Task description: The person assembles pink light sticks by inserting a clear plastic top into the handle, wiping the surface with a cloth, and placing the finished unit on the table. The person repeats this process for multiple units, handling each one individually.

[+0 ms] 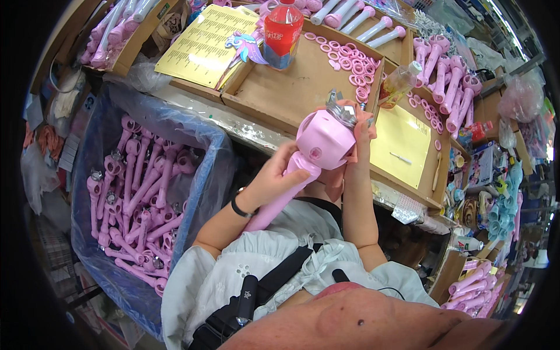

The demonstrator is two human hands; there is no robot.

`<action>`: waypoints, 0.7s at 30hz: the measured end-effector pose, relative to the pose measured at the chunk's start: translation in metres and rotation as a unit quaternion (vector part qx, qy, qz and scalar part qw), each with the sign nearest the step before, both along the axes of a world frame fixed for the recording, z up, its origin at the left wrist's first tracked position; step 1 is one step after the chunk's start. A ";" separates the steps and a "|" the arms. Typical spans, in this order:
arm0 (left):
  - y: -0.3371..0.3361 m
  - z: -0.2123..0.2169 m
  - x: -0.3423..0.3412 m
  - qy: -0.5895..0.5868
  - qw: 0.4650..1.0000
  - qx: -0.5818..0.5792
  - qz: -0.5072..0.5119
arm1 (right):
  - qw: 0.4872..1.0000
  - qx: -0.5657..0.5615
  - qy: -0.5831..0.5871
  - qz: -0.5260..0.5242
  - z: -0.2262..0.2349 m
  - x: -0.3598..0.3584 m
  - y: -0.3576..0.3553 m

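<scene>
I hold a pink plastic toy wand (pixel 318 146) upright in front of me, with a round head and a long handle. My left hand (pixel 275 176) grips the handle just below the head. My right hand (pixel 361 129) presses an orange-pink cloth against the far side of the head, beside its shiny silver top. A black band sits on my left wrist.
A blue-lined bin (pixel 87 151) at my left holds several finished pink wands. Ahead, a cardboard tray (pixel 280 87) holds several pink rings (pixel 353 64), a red bottle (pixel 283 26) and a yellow paper sheet (pixel 204 44). More wand handles (pixel 449 87) lie at the right, near a yellow pad (pixel 402 143).
</scene>
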State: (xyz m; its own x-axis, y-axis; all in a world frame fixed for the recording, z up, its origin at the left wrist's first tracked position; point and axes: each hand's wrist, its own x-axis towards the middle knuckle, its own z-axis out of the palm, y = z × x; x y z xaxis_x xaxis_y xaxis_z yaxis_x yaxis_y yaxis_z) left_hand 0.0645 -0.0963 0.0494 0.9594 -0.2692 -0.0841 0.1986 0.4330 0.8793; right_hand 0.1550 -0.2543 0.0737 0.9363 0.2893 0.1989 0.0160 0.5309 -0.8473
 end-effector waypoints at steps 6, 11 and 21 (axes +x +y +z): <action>-0.007 0.007 0.002 -0.355 0.804 0.423 0.220 | 0.988 -0.117 0.022 -0.102 0.011 -0.015 0.005; 0.012 -0.001 0.011 -0.049 0.997 -0.060 0.029 | 0.992 0.038 0.068 -0.099 0.008 -0.021 0.016; 0.011 -0.012 0.019 -0.089 0.991 0.074 0.072 | 0.901 -0.215 -0.250 -0.281 -0.014 -0.048 0.040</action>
